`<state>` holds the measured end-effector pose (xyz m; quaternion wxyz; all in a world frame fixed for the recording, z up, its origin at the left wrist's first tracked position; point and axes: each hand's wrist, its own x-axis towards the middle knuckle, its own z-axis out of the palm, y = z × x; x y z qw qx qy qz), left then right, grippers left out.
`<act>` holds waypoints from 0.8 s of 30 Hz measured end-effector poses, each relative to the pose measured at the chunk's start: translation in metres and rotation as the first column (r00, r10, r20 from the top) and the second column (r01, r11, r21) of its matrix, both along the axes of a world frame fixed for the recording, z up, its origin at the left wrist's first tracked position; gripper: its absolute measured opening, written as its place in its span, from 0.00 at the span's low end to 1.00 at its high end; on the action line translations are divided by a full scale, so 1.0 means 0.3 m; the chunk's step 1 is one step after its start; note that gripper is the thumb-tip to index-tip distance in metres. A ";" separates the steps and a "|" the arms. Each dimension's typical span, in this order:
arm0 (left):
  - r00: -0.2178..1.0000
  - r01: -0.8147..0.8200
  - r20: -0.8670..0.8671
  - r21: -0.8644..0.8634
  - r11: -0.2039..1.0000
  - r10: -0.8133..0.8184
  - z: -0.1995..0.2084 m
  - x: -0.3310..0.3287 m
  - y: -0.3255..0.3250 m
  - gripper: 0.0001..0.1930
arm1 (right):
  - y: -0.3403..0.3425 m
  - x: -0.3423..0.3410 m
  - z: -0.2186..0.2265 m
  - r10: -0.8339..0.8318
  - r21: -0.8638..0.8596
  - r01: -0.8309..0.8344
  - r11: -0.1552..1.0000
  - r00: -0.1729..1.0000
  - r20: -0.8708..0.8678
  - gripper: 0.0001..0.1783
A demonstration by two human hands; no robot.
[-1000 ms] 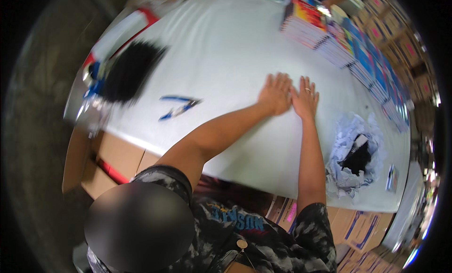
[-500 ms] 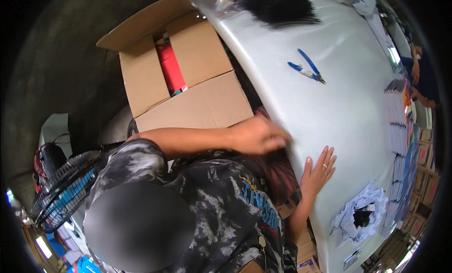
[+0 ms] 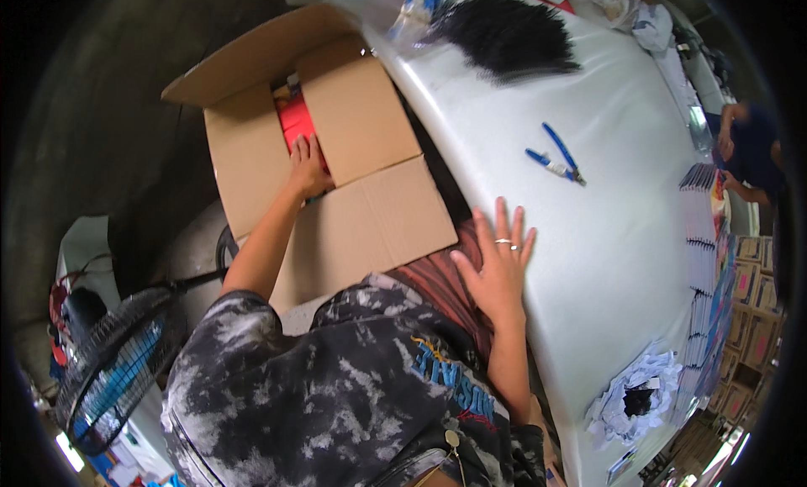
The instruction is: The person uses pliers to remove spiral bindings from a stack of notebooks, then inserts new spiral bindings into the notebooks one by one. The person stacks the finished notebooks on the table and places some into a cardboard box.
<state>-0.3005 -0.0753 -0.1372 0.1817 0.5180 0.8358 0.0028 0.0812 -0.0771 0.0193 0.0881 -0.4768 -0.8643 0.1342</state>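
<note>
My left hand (image 3: 309,174) reaches into the gap between the flaps of a large cardboard box (image 3: 361,109). Its visible fingers are stretched out over a red item (image 3: 294,117) inside, whose kind I cannot make out. The thumb side is partly hidden by the gap. At the near edge of the white-covered table (image 3: 622,235), my right hand (image 3: 498,277) rests flat with its fingers spread and a ring on one finger. Blue-handled cutting pliers (image 3: 557,155) lie with their handles apart on the table beyond it.
A bundle of thin black strands (image 3: 508,37) lies at the table's far end. Stacked booklets (image 3: 698,260) line the right side, near crumpled pale paper (image 3: 630,394) around something black. A fan (image 3: 113,365) stands at the lower left. Another person (image 3: 752,155) is at the far right.
My left hand has gone from the table edge into the box, onto the red item. My right hand has moved farther up along the table edge. The view has shifted slightly.
</note>
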 end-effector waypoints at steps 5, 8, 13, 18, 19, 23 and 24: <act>0.970 0.177 -0.174 0.028 0.984 -0.170 0.029 0.051 0.038 0.39 | 0.065 -0.035 0.019 0.016 -0.055 -0.019 0.998 0.998 -0.060 0.35; 0.988 0.096 0.122 -0.026 0.995 -0.092 -0.060 -0.100 0.059 0.37 | 0.106 -0.040 0.027 0.027 -0.056 -0.032 0.998 0.995 -0.097 0.33; 0.980 0.137 -0.136 -0.088 0.987 -0.148 0.036 -0.073 0.068 0.49 | 0.181 -0.059 0.026 -0.006 -0.062 -0.007 0.998 0.977 -0.212 0.29; 0.962 0.212 -0.174 -0.011 0.977 -0.211 0.092 -0.014 0.046 0.38 | 0.275 -0.090 0.016 -0.080 -0.011 0.080 0.997 0.956 -0.283 0.28; 0.963 0.206 -0.182 0.023 0.978 -0.199 0.081 -0.032 0.041 0.33 | 0.299 -0.088 0.005 -0.128 -0.037 0.123 0.992 0.947 -0.296 0.29; 0.960 0.200 -0.221 0.102 0.974 -0.174 0.105 -0.097 0.062 0.16 | 0.381 -0.025 -0.019 -0.225 0.004 0.240 0.971 0.917 -0.330 0.29; 0.960 0.195 -0.229 0.130 0.972 -0.162 0.168 -0.080 0.079 0.13 | 0.394 -0.003 -0.023 -0.228 -0.011 0.241 0.970 0.902 -0.367 0.28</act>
